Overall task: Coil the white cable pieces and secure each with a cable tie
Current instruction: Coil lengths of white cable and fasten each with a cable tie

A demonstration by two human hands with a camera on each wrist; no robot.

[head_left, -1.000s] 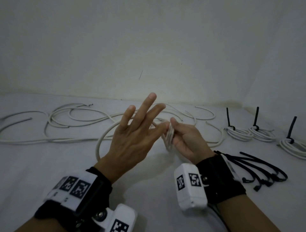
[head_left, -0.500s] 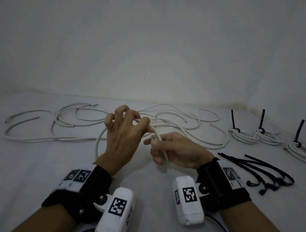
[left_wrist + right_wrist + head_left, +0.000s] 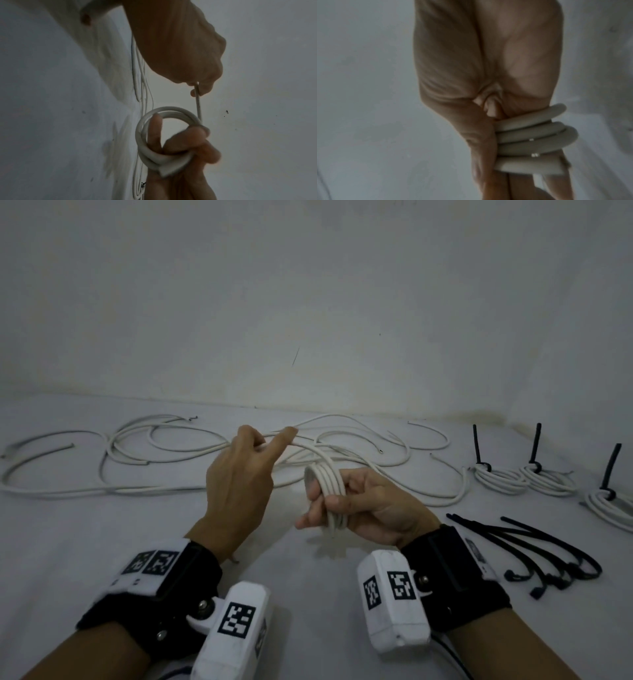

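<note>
My right hand (image 3: 346, 505) grips a small coil of white cable (image 3: 329, 491) of several turns, held upright above the table; the turns (image 3: 530, 136) press against my palm in the right wrist view. My left hand (image 3: 250, 460) is raised to the left of it and pinches the free strand of the same cable (image 3: 301, 445) between thumb and fingers. In the left wrist view the strand (image 3: 198, 102) runs straight from my left fingertips down to the coil (image 3: 154, 135). Loose white cable pieces (image 3: 137, 460) lie across the table behind.
Three tied coils with upright black ties (image 3: 496, 477) (image 3: 548, 479) (image 3: 609, 501) sit at the far right. A bunch of loose black cable ties (image 3: 534, 549) lies right of my right wrist. A white wall (image 3: 308, 302) stands behind the table.
My left hand went from fingers spread to pinching the strand and lifting it up and back. The right hand turned, and the coil now stands upright with more turns showing.
</note>
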